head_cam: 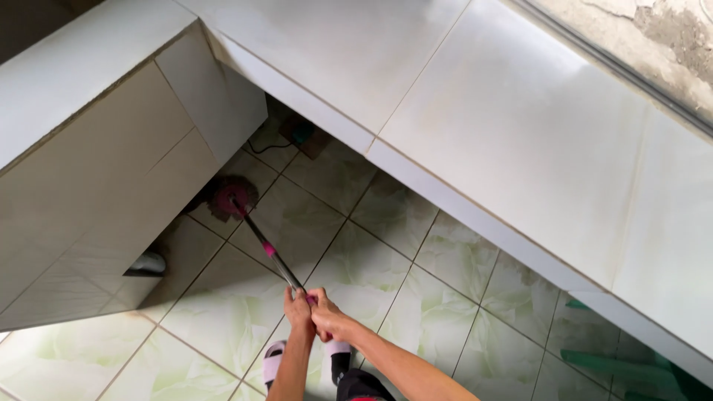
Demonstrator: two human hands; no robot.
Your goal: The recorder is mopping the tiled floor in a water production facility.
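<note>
Both hands, left hand [298, 308] and right hand [324, 315], grasp the metal-and-pink mop handle [269, 251] at lower centre. The round pink mop head [230, 197] rests on green floor tiles [416, 312] beneath the white tiled counter [520, 126], centre left. Mopping appears underway; reaching further under likely requires a longer push.

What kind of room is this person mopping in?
Probably a kitchen at home. A long tiled counter runs above a green-patterned tile floor, and both hands, left hand and right hand, grip a mop pushed under it.

No packages, labels, signs or screens visible.
</note>
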